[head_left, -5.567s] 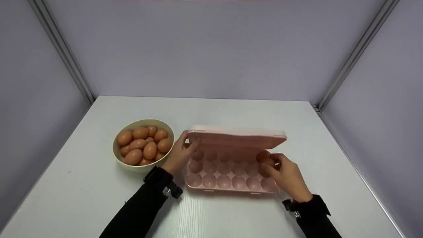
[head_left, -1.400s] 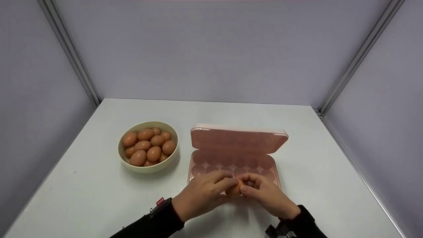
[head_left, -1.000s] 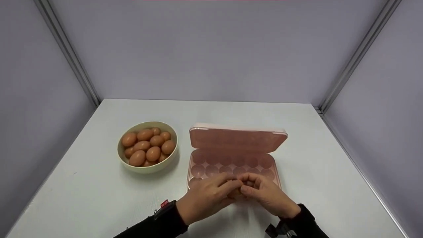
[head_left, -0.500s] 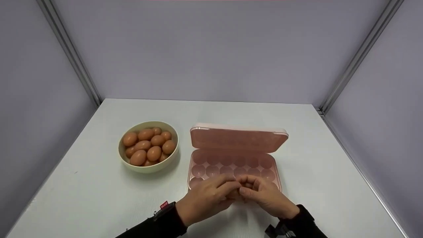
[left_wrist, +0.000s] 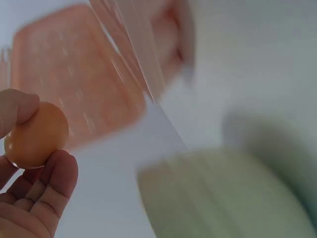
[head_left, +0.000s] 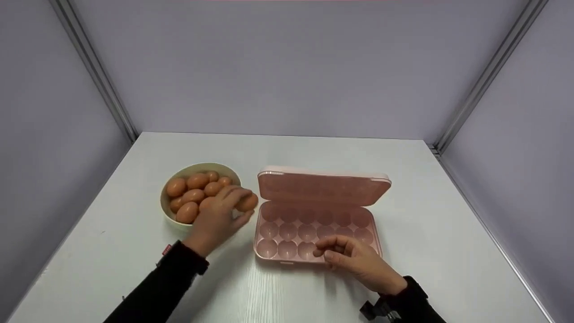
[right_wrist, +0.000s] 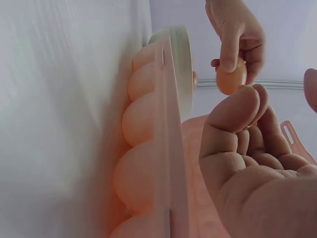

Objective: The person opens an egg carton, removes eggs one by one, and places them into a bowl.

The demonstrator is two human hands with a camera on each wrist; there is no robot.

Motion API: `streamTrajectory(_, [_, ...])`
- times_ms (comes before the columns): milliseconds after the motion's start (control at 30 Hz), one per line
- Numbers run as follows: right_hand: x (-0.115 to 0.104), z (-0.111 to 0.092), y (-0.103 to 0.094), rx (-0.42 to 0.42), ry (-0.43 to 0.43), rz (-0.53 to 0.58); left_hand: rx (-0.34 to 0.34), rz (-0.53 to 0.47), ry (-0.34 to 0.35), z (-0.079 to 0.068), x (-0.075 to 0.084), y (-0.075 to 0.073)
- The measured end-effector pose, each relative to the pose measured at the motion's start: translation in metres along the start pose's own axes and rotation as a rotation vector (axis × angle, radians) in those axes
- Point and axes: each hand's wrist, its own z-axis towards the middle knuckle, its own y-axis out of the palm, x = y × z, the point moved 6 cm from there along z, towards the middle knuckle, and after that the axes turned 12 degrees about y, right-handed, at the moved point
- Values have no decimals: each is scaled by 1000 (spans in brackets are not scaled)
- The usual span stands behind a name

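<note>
My left hand (head_left: 219,220) pinches a brown egg (head_left: 246,202) between thumb and fingers, close to the right rim of the cream bowl (head_left: 202,167). In the left wrist view the egg (left_wrist: 37,134) shows sharply against the blurred carton (left_wrist: 74,74). The pink egg carton (head_left: 287,262) sits to the right of the bowl, its hinged lid (head_left: 323,188) tilted up at the back. Bare round cups show in its rows. Over the carton's front right part, my right hand (head_left: 358,264) hovers with loosely bent fingers (right_wrist: 233,109) and nothing between them.
Several brown eggs (head_left: 177,187) are heaped in the bowl. A white table (head_left: 278,148) bears everything, with grey panels (head_left: 278,67) rising behind it and at both sides.
The right hand gripped eggs at the carton's right end earlier, while the left held the lid. Both hands then met around one egg; now the left has carried it left towards the bowl.
</note>
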Motion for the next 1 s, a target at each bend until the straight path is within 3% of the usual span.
streamTrajectory(133, [-2,-2,-4,-12,-19,40,-109,22,-258,4,-46,-4])
streamTrajectory(233, [-4,-3,-6,-21,-32,55,-205,-11,-407,4,-70,2])
streamTrajectory(367, [-4,-3,-5,-32,-37,65,-279,-20,-503,1,-84,10])
streamTrajectory(500, [-5,-4,-5,-31,-34,71,-276,-39,-519,2,-87,16])
streamTrajectory(600, [-5,-4,-4,-29,-28,70,-265,-60,-489,5,-85,22])
streamTrajectory(767, [-6,-3,-4,-33,-25,63,-271,-7,-427,5,-81,29])
streamTrajectory(1000, [-10,-9,-10,-25,-40,41,-243,-41,-398,-2,-71,19])
